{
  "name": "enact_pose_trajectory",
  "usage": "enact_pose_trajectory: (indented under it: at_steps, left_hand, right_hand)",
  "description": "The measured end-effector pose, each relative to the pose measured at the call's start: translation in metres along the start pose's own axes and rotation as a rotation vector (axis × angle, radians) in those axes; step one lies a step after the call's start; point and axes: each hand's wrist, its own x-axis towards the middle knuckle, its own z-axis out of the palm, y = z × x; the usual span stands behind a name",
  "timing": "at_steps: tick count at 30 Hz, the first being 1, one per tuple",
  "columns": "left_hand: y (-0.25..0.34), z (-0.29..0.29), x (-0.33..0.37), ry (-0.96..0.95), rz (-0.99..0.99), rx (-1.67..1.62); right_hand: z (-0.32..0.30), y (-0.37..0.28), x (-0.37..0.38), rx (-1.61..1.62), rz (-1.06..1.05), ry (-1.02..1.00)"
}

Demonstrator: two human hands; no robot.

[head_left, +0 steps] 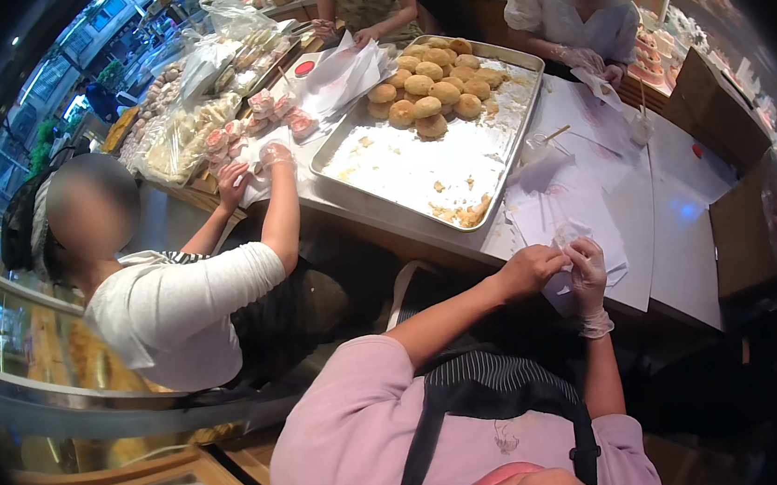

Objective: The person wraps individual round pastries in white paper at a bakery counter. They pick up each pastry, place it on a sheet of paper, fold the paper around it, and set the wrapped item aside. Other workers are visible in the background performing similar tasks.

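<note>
Left grip: I'm seeing bare fingers bunching; I cannot tell what they're holding.
Right grip: gloved, curling close against the left; contents unclear.
White papers: lying beneath and beyond the 2 grips, on the bench.
Tray: resting farther ahead-left, bearing buns.

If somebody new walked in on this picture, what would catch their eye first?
Probably the golden round pastries, heaped at the far end of the big metal tray in the upper middle. Next, perhaps, the person's bare left hand and clear-gloved right hand, close together over white paper sheets nearer the camera. Pink-wrapped pieces stand out left of the tray.
</note>
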Motion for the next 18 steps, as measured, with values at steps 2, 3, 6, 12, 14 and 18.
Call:
enact_pose_trajectory:
  at_steps: [2,3,6,12,14,18]
  left_hand:
    - [-0.003,-0.003,0.009,-0.056,0.0,0.007]
    - [-0.003,-0.005,0.013,-0.058,0.004,-0.026]
    - [-0.005,-0.006,0.019,-0.056,0.022,-0.12]
    - [0.0,0.002,0.013,0.009,-0.139,-0.439]
    - [0.003,0.003,0.014,0.02,-0.117,-0.467]
    - [0.004,0.009,0.016,0.12,-0.141,-0.42]
  right_hand:
    - [-0.005,0.0,-0.001,0.007,0.012,-0.049]
    - [-0.007,0.0,-0.001,0.01,0.018,-0.073]
    - [-0.017,-0.002,-0.001,0.03,0.034,-0.187]
    - [-0.012,0.001,-0.009,0.01,0.06,-0.161]
    - [-0.006,0.002,-0.013,0.018,0.079,-0.075]
    - [-0.002,-0.003,-0.017,0.089,0.133,0.043]
